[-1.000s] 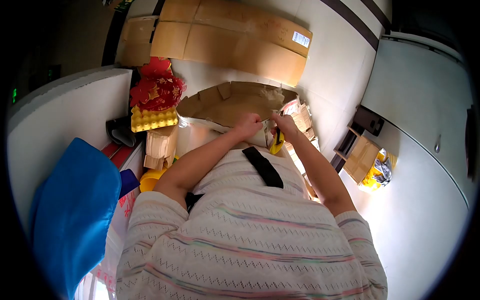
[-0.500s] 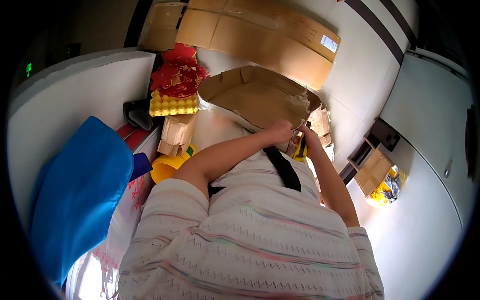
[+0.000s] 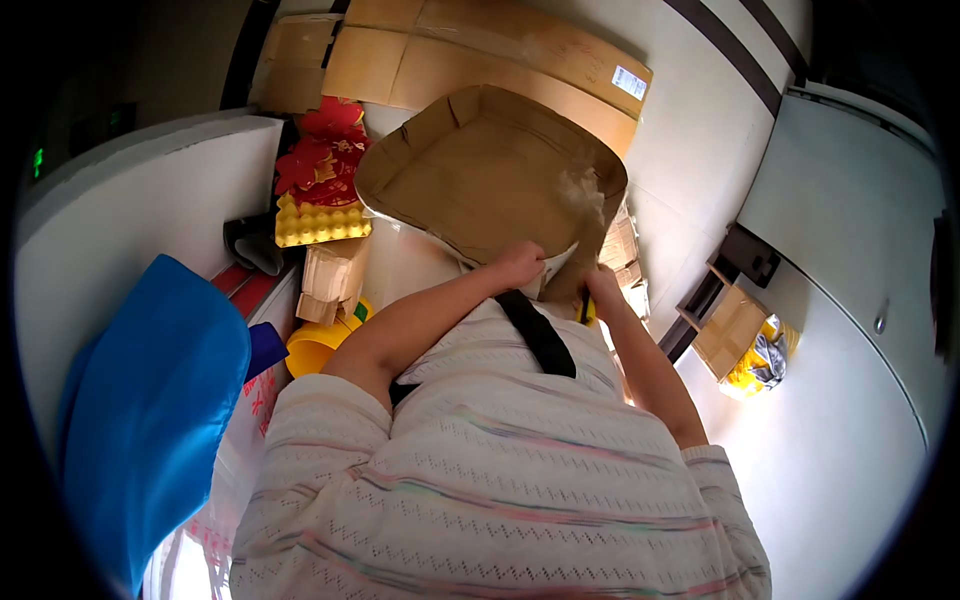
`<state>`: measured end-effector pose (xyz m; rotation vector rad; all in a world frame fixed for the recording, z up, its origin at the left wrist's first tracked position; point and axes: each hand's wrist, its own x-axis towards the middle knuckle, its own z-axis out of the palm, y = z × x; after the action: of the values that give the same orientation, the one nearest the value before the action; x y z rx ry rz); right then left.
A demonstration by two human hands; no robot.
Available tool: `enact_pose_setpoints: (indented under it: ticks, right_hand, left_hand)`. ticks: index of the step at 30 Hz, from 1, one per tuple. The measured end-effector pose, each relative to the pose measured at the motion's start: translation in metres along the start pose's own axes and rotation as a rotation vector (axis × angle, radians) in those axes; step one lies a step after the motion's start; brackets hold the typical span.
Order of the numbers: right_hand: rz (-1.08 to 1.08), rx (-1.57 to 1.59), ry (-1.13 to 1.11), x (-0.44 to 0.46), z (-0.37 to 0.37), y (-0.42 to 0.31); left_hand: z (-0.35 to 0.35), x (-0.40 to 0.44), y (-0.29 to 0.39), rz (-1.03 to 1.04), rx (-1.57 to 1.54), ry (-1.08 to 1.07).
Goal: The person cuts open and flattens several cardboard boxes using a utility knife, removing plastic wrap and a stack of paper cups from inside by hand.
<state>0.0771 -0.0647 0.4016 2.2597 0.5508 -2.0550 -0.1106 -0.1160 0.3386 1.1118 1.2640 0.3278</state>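
A large rounded cardboard piece (image 3: 470, 170) with a folded-up rim is tilted up in front of me, with frayed, torn fibres near its right side. My left hand (image 3: 520, 263) is closed on its near edge. To the right, at a strip of the same cardboard, my right hand (image 3: 603, 290) is closed around a yellow and black tool (image 3: 587, 306) that looks like a utility knife. Most of the tool, including any blade, is hidden by the fingers.
Behind lies a long flat carton (image 3: 500, 50). At left are yellow egg trays (image 3: 322, 222), red paper decorations (image 3: 325, 150), a small carton (image 3: 333, 277), a yellow bucket (image 3: 315, 345) and blue cloth (image 3: 160, 410). A cardboard box (image 3: 728, 335) stands by the right wall.
The cardboard piece has tipped up, showing more of its inner face. My right hand has moved down with the tool, away from my left hand. The camera view has shifted slightly.
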Motion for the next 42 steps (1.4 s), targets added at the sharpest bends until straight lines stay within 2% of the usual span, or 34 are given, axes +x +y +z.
enact_pose_setpoints:
  ticks: [5, 12, 14, 17, 20, 22, 24, 26, 28, 31, 33, 34, 37, 38, 41, 42]
  right_hand:
    - [-0.009, 0.095, 0.009, 0.005, 0.011, -0.011]
    - [0.017, 0.167, 0.038, -0.001, 0.008, -0.003]
    - [-0.046, 0.171, 0.048, -0.008, 0.013, 0.003]
    - [-0.112, 0.173, 0.082, -0.019, 0.021, 0.001]
    - [-0.194, 0.113, 0.092, -0.025, 0.021, -0.005]
    - [-0.267, 0.065, 0.067, -0.035, 0.024, -0.014]
    - [-0.319, -0.128, 0.128, -0.041, 0.032, -0.020]
    - [-0.340, -0.312, 0.148, -0.054, 0.041, -0.037]
    - [-0.461, -0.474, 0.188, -0.059, 0.048, -0.043]
    - [-0.592, -0.637, 0.214, -0.077, 0.065, -0.058]
    - [-0.761, -0.694, 0.258, -0.080, 0.073, -0.054]
    - [-0.726, -0.679, 0.208, -0.084, 0.077, -0.058]
    - [-0.869, -0.677, 0.191, -0.084, 0.085, -0.060]
    - [-0.803, -0.672, 0.131, -0.087, 0.086, -0.064]
    - [-0.835, -0.618, -0.105, -0.099, 0.088, -0.072]
    - [-0.834, -0.587, -0.067, -0.097, 0.086, -0.072]
  left_hand:
    - [-0.022, -0.008, 0.008, 0.056, -0.082, -0.057]
    - [-0.048, -0.026, 0.004, 0.158, -0.042, -0.248]
    - [-0.051, -0.027, -0.002, 0.170, 0.000, -0.294]
    - [-0.063, -0.028, 0.015, 0.124, 0.105, -0.351]
    - [-0.084, -0.011, 0.027, -0.020, -0.118, -0.573]
    - [-0.101, 0.011, 0.038, 0.014, -0.173, -0.419]
    - [-0.115, 0.044, 0.043, -0.039, -0.371, -0.154]
    - [-0.133, 0.079, 0.057, 0.033, -0.344, 0.055]
    - [-0.146, 0.108, 0.072, 0.106, -0.417, 0.131]
    - [-0.157, 0.139, 0.098, 0.040, -0.298, 0.350]
    - [-0.166, 0.142, 0.113, -0.022, -0.252, 0.317]
    - [-0.171, 0.143, 0.122, -0.054, -0.227, 0.300]
    - [-0.186, 0.132, 0.131, -0.038, -0.337, 0.044]
    - [-0.185, 0.142, 0.118, 0.015, -0.338, 0.059]
    - [-0.201, 0.134, 0.110, -0.085, -0.483, 0.062]
    - [-0.209, 0.129, 0.107, -0.044, -0.508, 0.034]
